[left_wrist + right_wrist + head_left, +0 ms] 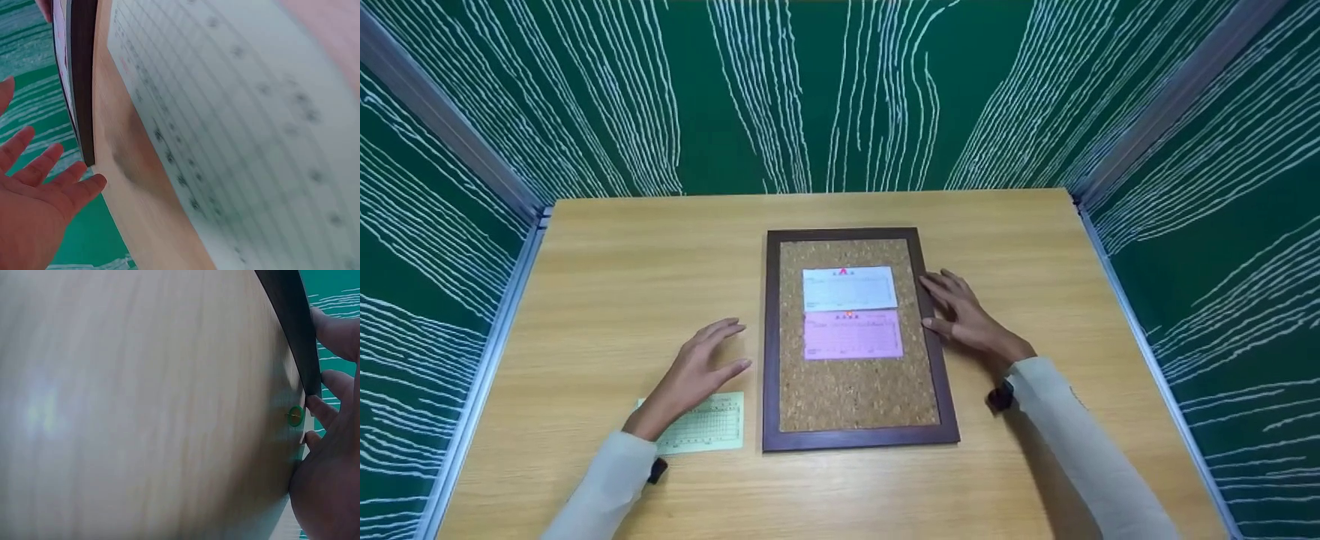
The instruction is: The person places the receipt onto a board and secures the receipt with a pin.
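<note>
A corkboard (859,397) in a dark brown frame lies flat on the table. Pinned to it are a white printed slip (849,289), with a red pushpin (843,271) at its top, and just below it a pink slip (853,337) with an orange pushpin (850,314). My right hand (967,319) touches the frame's right side with its fingertips. Left of the board, my left hand (690,379) hovers with spread fingers, holding nothing. Beneath its wrist lies a green ruled slip (709,427), partly covered. A green thumbtack (295,416) sits near my right fingers in the right wrist view.
The light wooden table (645,255) carries the board. Green walls with white wavy lines (825,97) enclose it at the back and both sides, with metal rails (1147,352) along the side edges.
</note>
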Action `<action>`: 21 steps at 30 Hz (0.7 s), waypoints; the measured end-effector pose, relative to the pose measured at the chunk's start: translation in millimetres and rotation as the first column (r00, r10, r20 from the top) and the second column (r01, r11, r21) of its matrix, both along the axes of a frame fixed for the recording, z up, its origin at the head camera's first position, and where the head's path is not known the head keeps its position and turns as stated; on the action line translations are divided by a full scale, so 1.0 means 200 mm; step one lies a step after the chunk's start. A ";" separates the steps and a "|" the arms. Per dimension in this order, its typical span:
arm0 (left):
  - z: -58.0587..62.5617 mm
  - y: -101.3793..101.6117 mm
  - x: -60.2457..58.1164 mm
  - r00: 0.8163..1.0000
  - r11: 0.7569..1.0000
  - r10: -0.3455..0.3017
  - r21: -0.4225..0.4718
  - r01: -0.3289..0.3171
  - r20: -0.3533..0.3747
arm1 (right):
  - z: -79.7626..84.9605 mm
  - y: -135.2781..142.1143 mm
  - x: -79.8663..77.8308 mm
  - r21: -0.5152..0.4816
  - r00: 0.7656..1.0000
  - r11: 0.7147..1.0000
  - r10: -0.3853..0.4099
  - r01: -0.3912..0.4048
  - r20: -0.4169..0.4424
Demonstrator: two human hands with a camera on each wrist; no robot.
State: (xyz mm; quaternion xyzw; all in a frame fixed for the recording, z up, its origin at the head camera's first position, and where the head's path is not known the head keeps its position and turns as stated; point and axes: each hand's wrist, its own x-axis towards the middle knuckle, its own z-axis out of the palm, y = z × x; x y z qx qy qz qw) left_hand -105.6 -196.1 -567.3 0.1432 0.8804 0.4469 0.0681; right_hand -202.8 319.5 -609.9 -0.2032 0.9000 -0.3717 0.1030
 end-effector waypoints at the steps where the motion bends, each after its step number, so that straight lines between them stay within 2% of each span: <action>1: 0.00 -0.02 0.01 1.000 1.000 0.010 0.000 -0.010 0.001 | 0.00 0.00 0.00 0.002 1.000 1.000 0.002 -0.002 0.000; 7: -0.01 -0.10 0.06 0.998 0.998 0.063 -0.012 -0.063 -0.001 | 0.00 0.00 -0.01 0.011 1.000 1.000 0.006 -0.006 0.011; 21: -0.03 -0.25 0.14 0.992 0.992 0.127 -0.007 -0.127 0.010 | 0.00 0.01 -0.02 -0.039 0.999 0.999 0.032 -0.033 -0.007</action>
